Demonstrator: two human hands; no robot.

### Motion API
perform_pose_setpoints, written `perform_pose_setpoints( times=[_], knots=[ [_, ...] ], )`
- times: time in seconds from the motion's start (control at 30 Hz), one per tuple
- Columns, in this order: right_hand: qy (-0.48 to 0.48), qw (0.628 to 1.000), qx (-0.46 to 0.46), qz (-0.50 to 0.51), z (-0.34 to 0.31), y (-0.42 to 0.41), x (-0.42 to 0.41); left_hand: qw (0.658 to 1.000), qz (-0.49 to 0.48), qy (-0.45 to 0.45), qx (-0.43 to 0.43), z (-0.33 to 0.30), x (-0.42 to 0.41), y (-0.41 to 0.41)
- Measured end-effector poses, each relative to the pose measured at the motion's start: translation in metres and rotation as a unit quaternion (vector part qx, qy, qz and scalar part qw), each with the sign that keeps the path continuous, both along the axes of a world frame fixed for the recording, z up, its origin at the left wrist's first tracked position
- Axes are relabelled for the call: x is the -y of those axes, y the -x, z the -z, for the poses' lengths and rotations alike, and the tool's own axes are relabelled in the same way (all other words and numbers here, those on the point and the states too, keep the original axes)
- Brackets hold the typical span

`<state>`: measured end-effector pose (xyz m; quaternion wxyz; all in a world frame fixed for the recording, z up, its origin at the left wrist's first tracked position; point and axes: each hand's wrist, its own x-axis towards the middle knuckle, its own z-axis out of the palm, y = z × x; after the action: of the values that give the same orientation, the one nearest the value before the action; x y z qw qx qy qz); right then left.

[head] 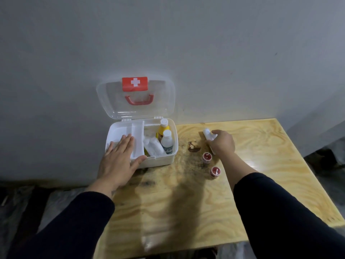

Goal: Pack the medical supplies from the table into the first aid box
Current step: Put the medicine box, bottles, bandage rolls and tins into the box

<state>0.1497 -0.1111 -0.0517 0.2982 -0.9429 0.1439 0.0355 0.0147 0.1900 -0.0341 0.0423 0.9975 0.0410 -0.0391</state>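
Dark sleeves [283,208] fill the bottom corners, both arms reaching out over a plywood table [186,212] with a bunch of dark stains in the middle of it.

Left hand [119,157] is flat and spread out, fingers loose, palm down on the near left corner of the first aid box [169,157]. It's not gripping anything, just resting there, with the thumb lying along the front edge. Under the fingers there's a white tray insert [137,139] sitting across the left part of the box.

Right hand [222,143] is wrapped around a small white bottle [208,133] out on the table, off to the right of the box. The bottle's top end pokes out past the thumb and fingers, tilted up and to the left. Can't really tell if it's lifted off the wood or touching.

Box is white with a clear lid [136,101] standing open against the gray wall [168,43], red latch with a white cross, red handle below it. Inside on the right: a yellow bottle [163,128] with a white cap, a white bottle [167,142] right in front of it, and some white gauze rolls [153,147] beside them.

Two little red jars [207,157] sit on the table just near the right wrist, the second one [215,172] a bit closer to the camera.
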Motion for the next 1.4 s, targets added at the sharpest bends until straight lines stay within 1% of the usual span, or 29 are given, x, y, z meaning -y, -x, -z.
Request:
perform_pose_setpoints(
  times=[0.07,0.17,0.33,0.43,0.53,0.63,0.7,0.77,0.83,0.93,1.1,1.17,1.27,1.4],
  knots=[
    [-0.018,1.000,0.004,0.002,-0.002,0.002,0.002,1.000,0.000,0.001,0.002,0.000,0.000,0.001],
    [-0.076,0.997,0.018,0.016,-0.012,0.003,0.005,1.000,0.000,0.009,0.002,-0.001,0.000,0.002],
    [-0.155,0.986,0.053,0.022,-0.048,0.009,-0.010,1.000,0.001,0.020,-0.002,-0.005,0.002,0.001],
    [-0.180,0.981,0.069,-0.007,-0.072,0.021,-0.039,1.000,0.001,0.030,-0.010,-0.006,0.001,0.001],
    [-0.191,0.978,0.070,-0.055,-0.094,0.039,-0.077,0.997,0.003,0.070,-0.021,-0.011,0.000,-0.001],
    [-0.166,0.977,0.050,-0.124,-0.107,0.057,-0.119,0.996,-0.043,0.083,0.009,-0.018,-0.007,0.003],
    [-0.156,0.974,0.034,-0.161,-0.108,0.065,-0.146,0.986,-0.106,0.125,0.019,-0.021,-0.017,0.010],
    [-0.127,0.976,0.016,-0.176,-0.105,0.071,-0.170,0.972,-0.147,0.181,0.007,-0.023,-0.027,0.014],
    [-0.093,0.980,0.000,-0.175,-0.099,0.072,-0.187,0.968,-0.149,0.200,-0.009,-0.024,-0.031,0.017],
    [-0.058,0.984,-0.017,-0.169,-0.091,0.067,-0.202,0.967,-0.140,0.213,0.002,-0.023,-0.031,0.018],
    [-0.006,0.982,-0.009,-0.188,-0.091,0.065,-0.215,0.961,-0.153,0.232,0.008,-0.022,-0.031,0.019],
    [-0.018,0.978,0.013,-0.206,-0.093,0.067,-0.219,0.955,-0.148,0.257,0.018,-0.022,-0.032,0.017],
    [-0.035,0.962,0.031,-0.268,-0.094,0.075,-0.227,0.944,-0.146,0.294,0.032,-0.020,-0.033,0.017],
    [-0.020,0.956,0.010,-0.294,-0.087,0.083,-0.234,0.931,-0.177,0.318,0.039,-0.015,-0.033,0.017]
  ],
)
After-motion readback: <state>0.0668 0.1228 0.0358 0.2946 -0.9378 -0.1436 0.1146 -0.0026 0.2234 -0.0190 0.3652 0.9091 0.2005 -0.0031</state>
